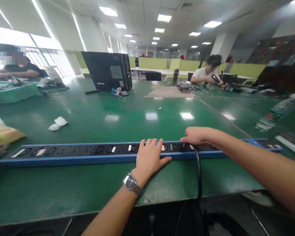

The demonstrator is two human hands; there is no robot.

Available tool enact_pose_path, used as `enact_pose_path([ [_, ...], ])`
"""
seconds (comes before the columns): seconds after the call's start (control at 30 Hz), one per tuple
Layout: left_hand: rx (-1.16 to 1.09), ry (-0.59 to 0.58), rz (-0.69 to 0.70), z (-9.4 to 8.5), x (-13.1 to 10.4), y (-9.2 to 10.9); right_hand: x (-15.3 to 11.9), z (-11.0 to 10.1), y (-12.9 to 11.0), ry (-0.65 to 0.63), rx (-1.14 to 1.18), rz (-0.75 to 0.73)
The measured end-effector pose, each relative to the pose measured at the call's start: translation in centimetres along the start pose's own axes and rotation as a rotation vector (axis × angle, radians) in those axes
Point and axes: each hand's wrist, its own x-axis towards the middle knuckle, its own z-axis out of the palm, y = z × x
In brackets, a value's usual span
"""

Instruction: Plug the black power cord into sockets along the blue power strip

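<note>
A long blue and black power strip point(71, 152) with several sockets lies across the green table point(113, 114) near its front edge. My left hand point(148, 156) rests flat on the strip near its middle, fingers spread, a metal watch on the wrist. My right hand point(196, 135) sits just to the right, fingers curled over the strip where a black cable point(199, 177) is plugged in. The cable drops over the table's front edge. Whether the right hand grips the plug is hidden.
A crumpled white tissue point(58, 123) lies at mid left, a yellow packet point(3, 135) at the far left. A black computer case point(108, 70) stands at the back. A plastic bottle point(277, 111) lies at right. Two other people sit at the far side.
</note>
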Motion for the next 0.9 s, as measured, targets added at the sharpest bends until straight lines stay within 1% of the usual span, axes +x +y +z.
enact_pose_path([
  [0.17, -0.006, -0.004, 0.002, -0.1, 0.0, 0.0, -0.8, 0.7, 1.8, -0.053, 0.088, 0.028],
  [0.23, -0.012, 0.000, 0.002, -0.1, 0.0, 0.0, -1.2, 1.4, 2.7, -0.067, 0.193, 0.031],
  [0.33, -0.018, 0.010, 0.001, -0.1, -0.1, -0.1, -1.8, 2.4, 4.1, -0.067, 0.399, -0.015],
  [0.4, -0.020, 0.015, 0.000, -0.1, -0.1, 0.0, -2.0, 2.7, 4.4, -0.068, 0.453, -0.046],
  [0.47, -0.022, 0.018, -0.003, -0.1, -0.1, 0.0, -1.9, 2.6, 4.0, -0.040, 0.378, -0.068],
  [0.57, -0.020, 0.023, -0.003, -0.1, -0.1, 0.0, -1.4, 2.4, 2.2, 0.092, 0.100, -0.077],
  [0.63, -0.015, 0.026, 0.002, 0.0, -0.1, -0.1, -0.9, 2.3, 1.0, 0.175, -0.019, -0.051],
  [0.7, -0.011, 0.029, 0.003, 0.1, -0.1, -0.1, -0.7, 2.5, 0.2, 0.197, -0.038, -0.018],
  [0.8, -0.011, 0.034, 0.003, 0.1, -0.2, -0.1, -1.2, 3.3, -0.3, 0.194, -0.035, 0.003],
  [0.9, -0.011, 0.038, 0.010, 0.1, -0.2, -0.1, -2.2, 4.8, -0.7, 0.265, -0.067, 0.072],
])
